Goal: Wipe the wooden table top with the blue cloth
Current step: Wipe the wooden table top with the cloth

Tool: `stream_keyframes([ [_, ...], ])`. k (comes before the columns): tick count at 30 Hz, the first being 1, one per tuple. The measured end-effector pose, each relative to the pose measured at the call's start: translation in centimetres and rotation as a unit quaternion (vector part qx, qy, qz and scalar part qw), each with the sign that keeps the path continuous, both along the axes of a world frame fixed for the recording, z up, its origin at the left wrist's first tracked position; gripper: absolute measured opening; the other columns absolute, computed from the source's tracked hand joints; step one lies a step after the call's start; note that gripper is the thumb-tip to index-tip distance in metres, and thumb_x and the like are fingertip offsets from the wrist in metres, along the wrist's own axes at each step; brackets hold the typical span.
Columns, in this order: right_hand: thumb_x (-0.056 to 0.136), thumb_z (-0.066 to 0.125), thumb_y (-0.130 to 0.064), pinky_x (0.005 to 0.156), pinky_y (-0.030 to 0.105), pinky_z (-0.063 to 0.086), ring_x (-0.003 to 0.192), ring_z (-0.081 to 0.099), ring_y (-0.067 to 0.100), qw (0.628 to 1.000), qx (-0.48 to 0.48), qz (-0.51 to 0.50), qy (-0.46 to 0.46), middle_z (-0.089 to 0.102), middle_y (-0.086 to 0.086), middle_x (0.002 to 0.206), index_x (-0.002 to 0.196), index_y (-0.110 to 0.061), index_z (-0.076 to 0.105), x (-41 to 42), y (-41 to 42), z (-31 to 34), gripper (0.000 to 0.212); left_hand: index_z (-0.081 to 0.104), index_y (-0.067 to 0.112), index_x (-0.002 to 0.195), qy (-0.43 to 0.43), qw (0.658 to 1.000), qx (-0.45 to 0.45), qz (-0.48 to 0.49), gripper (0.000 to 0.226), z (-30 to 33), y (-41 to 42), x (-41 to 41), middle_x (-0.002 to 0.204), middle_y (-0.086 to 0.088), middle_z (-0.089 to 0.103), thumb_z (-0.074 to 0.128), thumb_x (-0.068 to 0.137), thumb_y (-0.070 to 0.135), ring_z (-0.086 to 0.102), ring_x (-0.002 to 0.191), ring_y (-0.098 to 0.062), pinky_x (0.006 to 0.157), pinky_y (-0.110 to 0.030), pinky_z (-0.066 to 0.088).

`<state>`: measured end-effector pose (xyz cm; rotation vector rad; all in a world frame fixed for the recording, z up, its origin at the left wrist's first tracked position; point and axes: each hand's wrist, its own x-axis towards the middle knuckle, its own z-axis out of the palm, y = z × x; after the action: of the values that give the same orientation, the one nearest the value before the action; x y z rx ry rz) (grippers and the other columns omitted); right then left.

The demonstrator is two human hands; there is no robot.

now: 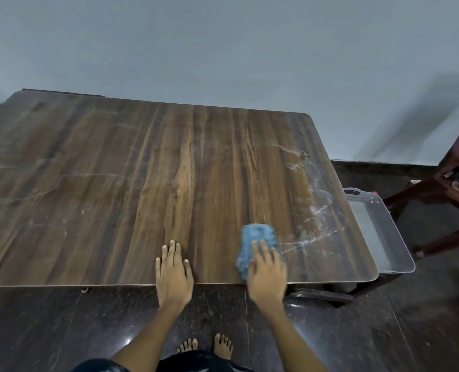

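Observation:
The wooden table top fills the middle of the head view, its near edge just in front of me. A crumpled blue cloth lies on it near the front right. My right hand presses flat on the cloth with straight fingers, covering its near half. My left hand rests flat on the bare wood at the front edge, a little left of the cloth, and holds nothing. White wet streaks curve across the wood to the right of the cloth.
A translucent plastic tub sits just beyond the table's right edge, lower than the top. A dark wooden chair stands further right. A grey wall runs behind the table. Dark polished floor and my bare feet are below.

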<state>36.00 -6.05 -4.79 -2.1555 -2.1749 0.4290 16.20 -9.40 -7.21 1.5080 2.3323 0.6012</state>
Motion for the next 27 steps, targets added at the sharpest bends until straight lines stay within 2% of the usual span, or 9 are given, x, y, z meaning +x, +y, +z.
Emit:
stream_keyframes([
  [4, 0.1, 0.029, -0.036, 0.116, 0.041, 0.016, 0.144, 0.014, 0.021, 0.985, 0.016, -0.171, -0.02, 0.014, -0.008, 0.158, 0.151, -0.034, 0.013, 7.3, 0.3, 0.3, 0.053, 0.024, 0.009, 0.143, 0.029, 0.999, -0.007, -0.031, 0.048, -0.4, -0.6, 0.1, 0.153, -0.002, 0.02, 0.032, 0.098, 0.024, 0.01, 0.142, -0.015, 0.116, -0.036, 0.004],
  [8, 0.1, 0.028, -0.035, 0.115, 0.045, 0.015, 0.145, 0.01, 0.026, 0.972, -0.03, -0.234, -0.008, 0.006, -0.003, 0.16, 0.152, -0.029, 0.007, 4.9, 0.7, 1.0, 0.056, 0.025, 0.009, 0.143, 0.028, 0.999, -0.007, -0.035, 0.048, -0.5, -0.7, -0.2, 0.153, -0.002, 0.019, 0.031, 0.098, 0.025, 0.009, 0.142, -0.015, 0.116, -0.035, 0.003],
  [11, 0.1, 0.03, -0.034, 0.115, 0.046, 0.013, 0.146, 0.008, 0.027, 0.989, -0.041, -0.142, -0.004, 0.0, -0.003, 0.159, 0.152, -0.027, 0.005, -1.4, -0.5, 1.0, 0.058, 0.037, 0.007, 0.139, -0.015, 0.999, 0.022, -0.02, 0.044, -0.1, -0.5, -0.2, 0.15, -0.004, 0.03, 0.03, 0.099, 0.025, 0.016, 0.141, -0.017, 0.116, -0.037, 0.007],
  [12, 0.098, 0.036, -0.032, 0.115, 0.047, 0.016, 0.145, 0.013, 0.027, 0.997, -0.033, -0.066, 0.002, 0.007, -0.003, 0.159, 0.151, -0.027, 0.011, -4.0, -1.5, 1.1, 0.059, 0.041, 0.006, 0.136, -0.035, 0.999, 0.038, -0.008, 0.045, 0.1, -0.4, 0.0, 0.147, -0.006, 0.035, 0.027, 0.098, 0.027, 0.02, 0.14, -0.019, 0.116, -0.039, 0.009],
  [14, 0.088, 0.045, -0.033, 0.106, 0.047, 0.034, 0.136, 0.039, 0.027, 0.993, -0.017, 0.114, 0.021, 0.037, -0.003, 0.15, 0.144, -0.026, 0.034, -8.7, -3.5, 1.2, 0.058, 0.045, 0.003, 0.132, -0.063, 0.996, 0.061, 0.032, 0.054, 0.5, -0.3, 0.0, 0.143, -0.01, 0.041, 0.022, 0.094, 0.032, 0.025, 0.139, -0.023, 0.114, -0.041, 0.012],
  [17, 0.08, 0.032, -0.038, 0.101, 0.042, 0.042, 0.127, 0.051, 0.022, 0.965, -0.072, 0.252, 0.022, 0.052, -0.009, 0.138, 0.133, -0.031, 0.05, -11.1, -4.1, 1.2, 0.056, 0.044, 0.002, 0.132, -0.058, 0.989, 0.064, 0.12, 0.049, 0.4, -0.7, -1.2, 0.141, -0.014, 0.043, 0.028, 0.094, 0.028, 0.025, 0.138, -0.028, 0.113, -0.045, 0.013],
  [20, 0.088, 0.033, -0.036, 0.103, 0.04, 0.042, 0.13, 0.047, 0.017, 0.96, -0.061, 0.272, 0.011, 0.049, -0.012, 0.141, 0.137, -0.034, 0.045, -9.3, -2.9, 0.6, 0.05, 0.043, 0.002, 0.132, -0.04, 0.992, 0.055, 0.109, 0.047, 0.1, -1.0, -1.7, 0.142, -0.014, 0.042, 0.029, 0.095, 0.026, 0.024, 0.138, -0.028, 0.113, -0.046, 0.014],
  [23, 0.091, 0.031, -0.038, 0.106, 0.039, 0.04, 0.134, 0.042, 0.015, 0.976, -0.044, 0.213, 0.02, 0.045, -0.013, 0.143, 0.138, -0.035, 0.044, -7.3, -1.7, 1.3, 0.05, 0.043, 0.003, 0.134, -0.029, 0.997, 0.047, 0.048, 0.056, 0.5, 0.0, -0.5, 0.143, -0.011, 0.04, 0.022, 0.092, 0.033, 0.024, 0.139, -0.025, 0.114, -0.041, 0.012],
  [27, 0.1, 0.024, -0.037, 0.117, 0.039, 0.01, 0.147, 0.004, 0.015, 0.997, -0.031, 0.072, 0.012, 0.005, -0.014, 0.157, 0.15, -0.036, 0.011, -2.7, 1.0, 0.9, 0.051, 0.041, 0.005, 0.135, -0.021, 0.997, 0.073, -0.028, 0.066, 1.3, 1.4, 0.7, 0.146, -0.008, 0.037, 0.012, 0.09, 0.042, 0.024, 0.139, -0.021, 0.115, -0.036, 0.009],
])
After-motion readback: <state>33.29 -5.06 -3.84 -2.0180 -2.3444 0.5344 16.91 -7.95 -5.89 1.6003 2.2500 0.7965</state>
